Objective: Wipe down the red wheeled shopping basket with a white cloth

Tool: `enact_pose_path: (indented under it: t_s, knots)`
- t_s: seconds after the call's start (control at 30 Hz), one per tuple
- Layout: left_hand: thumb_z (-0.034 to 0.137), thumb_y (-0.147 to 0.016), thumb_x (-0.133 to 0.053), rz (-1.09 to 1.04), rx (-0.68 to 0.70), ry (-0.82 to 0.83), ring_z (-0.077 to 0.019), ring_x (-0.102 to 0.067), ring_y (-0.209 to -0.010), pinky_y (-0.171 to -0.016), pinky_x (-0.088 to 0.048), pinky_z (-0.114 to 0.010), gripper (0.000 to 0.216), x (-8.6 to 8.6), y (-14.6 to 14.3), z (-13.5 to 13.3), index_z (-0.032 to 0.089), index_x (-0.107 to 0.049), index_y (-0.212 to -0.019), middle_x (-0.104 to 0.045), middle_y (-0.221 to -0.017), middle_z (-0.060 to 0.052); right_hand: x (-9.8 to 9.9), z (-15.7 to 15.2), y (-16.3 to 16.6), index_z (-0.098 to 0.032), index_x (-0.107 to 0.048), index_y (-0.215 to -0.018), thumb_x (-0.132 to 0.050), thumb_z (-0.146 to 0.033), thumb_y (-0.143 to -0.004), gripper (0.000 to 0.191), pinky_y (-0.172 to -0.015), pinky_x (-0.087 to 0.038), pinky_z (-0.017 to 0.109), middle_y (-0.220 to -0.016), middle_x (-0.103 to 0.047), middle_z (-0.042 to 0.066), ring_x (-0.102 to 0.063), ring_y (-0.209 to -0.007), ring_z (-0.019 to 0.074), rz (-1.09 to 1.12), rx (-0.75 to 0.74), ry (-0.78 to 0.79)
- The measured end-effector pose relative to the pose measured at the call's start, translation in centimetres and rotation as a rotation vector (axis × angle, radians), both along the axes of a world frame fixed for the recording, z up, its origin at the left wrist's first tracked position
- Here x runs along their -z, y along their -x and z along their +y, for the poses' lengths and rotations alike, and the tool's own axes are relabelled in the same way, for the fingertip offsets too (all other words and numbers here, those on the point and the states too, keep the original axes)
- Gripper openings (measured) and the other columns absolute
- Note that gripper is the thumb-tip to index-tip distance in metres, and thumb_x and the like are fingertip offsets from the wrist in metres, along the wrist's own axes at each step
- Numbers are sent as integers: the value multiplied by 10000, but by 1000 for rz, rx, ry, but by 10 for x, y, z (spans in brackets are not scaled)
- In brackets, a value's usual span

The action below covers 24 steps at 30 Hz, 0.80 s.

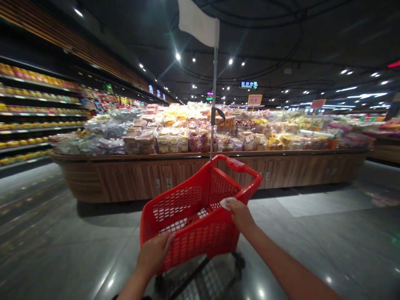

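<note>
Left grip [153, 252] holds cart [200, 243] (red); right grip [242, 214], cloth [226, 203]

The cart [203, 228] looks glossy plastic, the counter [120, 179] wood-grained

One head-worn view, forward and down over a nearby cart [206, 227]

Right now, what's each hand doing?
Left hand: closed over the near rim of the red cart.
Right hand: closed on a white cloth or tissue, at the same rim.
</note>
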<state>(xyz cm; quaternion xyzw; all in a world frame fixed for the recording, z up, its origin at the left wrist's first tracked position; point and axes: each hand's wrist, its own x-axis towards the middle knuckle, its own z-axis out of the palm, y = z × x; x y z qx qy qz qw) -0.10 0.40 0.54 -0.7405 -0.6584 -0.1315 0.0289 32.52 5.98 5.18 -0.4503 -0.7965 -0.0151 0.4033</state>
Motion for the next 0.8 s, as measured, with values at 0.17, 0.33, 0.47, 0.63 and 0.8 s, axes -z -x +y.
enact_pose_path:
  t_s: [0.17, 0.33, 0.47, 0.63, 0.8]
  knots:
    - [451, -912, -176, -15, 28, 32, -171, -626, -839, -710, -414, -263, 473, -4, 11, 5, 238, -595, -859, -682, -873, -21, -23, 15, -49, -213, -657, -1038, -445, -130, -821, 315, -899, -456, 338, -1043, -678, 41, -612, -968, 174, 3, 155, -38]
    - [373, -901, -227, 129, -79, 21, -243, -627, -796, -723, -406, -358, 443, -28, -7, 8, 215, -626, -1012, -681, -824, -91, -18, 10, -29, -191, -666, -992, -434, -85, -806, 315, -933, -427, 322, -1045, -673, 57, -592, -1006, 166, 24, 114, -37]
    - [416, -902, -255, -43, 8, -160, -235, -602, -864, -791, -387, -350, 459, -50, -75, 22, 158, -635, -903, -659, -849, -117, -9, 4, 8, -181, -670, -897, -419, -28, -779, 317, -876, -444, 290, -958, -688, 52, -603, -951, 162, 56, 54, 15]
    - [401, -935, -147, -93, 97, -163, -163, -608, -815, -716, -394, -269, 484, -43, -150, 46, 179, -576, -905, -653, -867, -67, 7, 3, 44, -153, -662, -941, -409, -59, -823, 294, -869, -442, 282, -952, -686, 67, -606, -926, 164, 34, -48, 22]
    - [433, -918, -233, -66, 93, -161, -206, -597, -858, -723, -391, -308, 419, -26, -142, 56, 175, -563, -911, -645, -896, -82, -6, 9, 13, -175, -680, -931, -423, -42, -796, 320, -873, -440, 313, -962, -693, 62, -604, -917, 183, -70, 56, -33]
